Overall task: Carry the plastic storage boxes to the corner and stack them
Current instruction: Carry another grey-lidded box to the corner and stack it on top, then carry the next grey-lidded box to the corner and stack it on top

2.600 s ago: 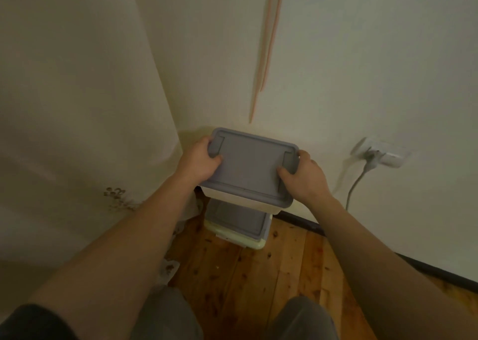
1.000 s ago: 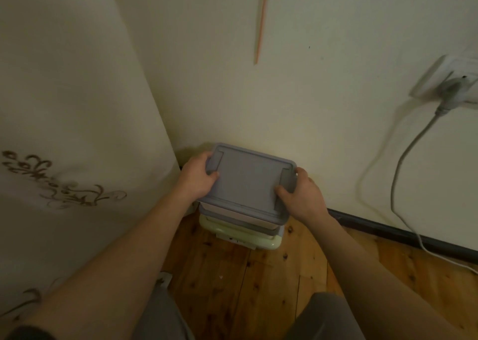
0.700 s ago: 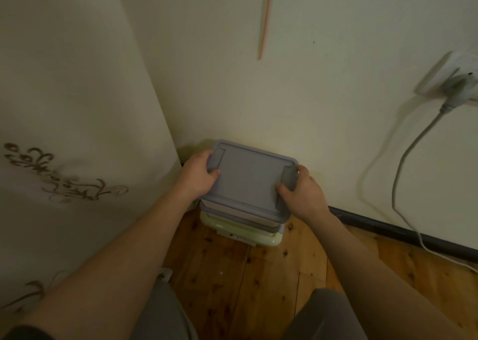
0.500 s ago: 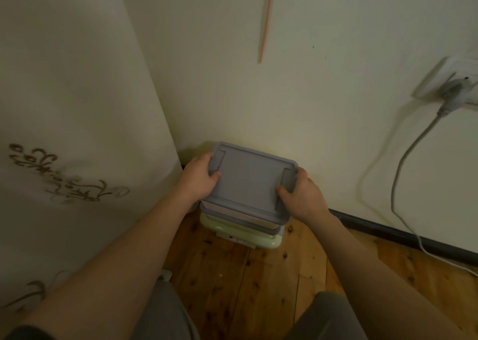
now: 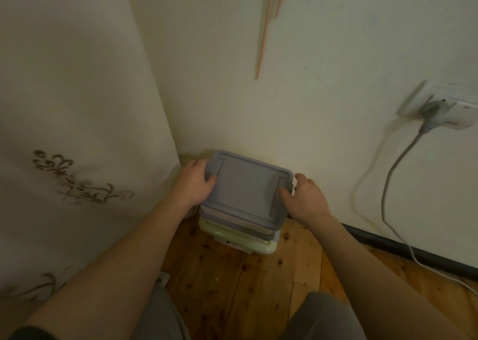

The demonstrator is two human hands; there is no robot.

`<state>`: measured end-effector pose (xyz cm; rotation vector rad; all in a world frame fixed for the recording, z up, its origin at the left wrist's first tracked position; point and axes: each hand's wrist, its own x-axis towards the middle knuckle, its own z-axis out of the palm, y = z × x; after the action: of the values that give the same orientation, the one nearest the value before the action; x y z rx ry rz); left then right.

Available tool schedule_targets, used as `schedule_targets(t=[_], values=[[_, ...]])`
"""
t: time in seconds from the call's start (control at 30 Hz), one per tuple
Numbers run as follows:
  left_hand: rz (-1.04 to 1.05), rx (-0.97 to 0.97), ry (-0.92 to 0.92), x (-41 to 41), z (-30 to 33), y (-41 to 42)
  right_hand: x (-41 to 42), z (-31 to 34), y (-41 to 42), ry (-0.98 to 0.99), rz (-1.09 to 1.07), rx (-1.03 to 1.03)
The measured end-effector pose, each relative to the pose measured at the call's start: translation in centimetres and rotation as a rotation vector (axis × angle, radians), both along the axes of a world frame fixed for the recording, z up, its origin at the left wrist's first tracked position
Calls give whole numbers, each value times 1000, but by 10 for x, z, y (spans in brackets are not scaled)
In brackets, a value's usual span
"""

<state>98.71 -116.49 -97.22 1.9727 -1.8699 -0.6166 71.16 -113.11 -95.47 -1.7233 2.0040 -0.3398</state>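
My left hand [image 5: 192, 184] grips the top box [image 5: 245, 188], thumb on its lid; my right hand [image 5: 304, 200] touches its end, fingers loosening. It sits on the lower box [image 5: 238, 241] in the corner. Next, I judge, letting go.

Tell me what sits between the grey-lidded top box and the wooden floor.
In the head view, a second box with a pale green base sits under the top box, directly on the wooden floor. Its grey lid edge shows between them.

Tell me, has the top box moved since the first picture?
Yes. The top box has come down onto the lower box in the corner; earlier it was held clear above it.
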Motion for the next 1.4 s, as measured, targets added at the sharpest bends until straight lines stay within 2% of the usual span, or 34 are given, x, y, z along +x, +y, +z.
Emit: schedule_targets(t=[0.3,0.5,0.67,0.97,1.13,1.4], values=[[72,61,78,-5,88,20,3,91,-1,-14,7,-9],[112,22,200,-15,186,30,7,191,5,-36,-7,-1],[216,34,382,-20,280,37,13,288,12,-74,-13,-20],[250,-36,521,-24,448,78,28,450,39,-239,-65,-92],[284,-96,555,-17,521,107,52,519,57,-362,-84,-125],[370,-192,644,-2,579,147,87,582,88,-546,-39,-192]])
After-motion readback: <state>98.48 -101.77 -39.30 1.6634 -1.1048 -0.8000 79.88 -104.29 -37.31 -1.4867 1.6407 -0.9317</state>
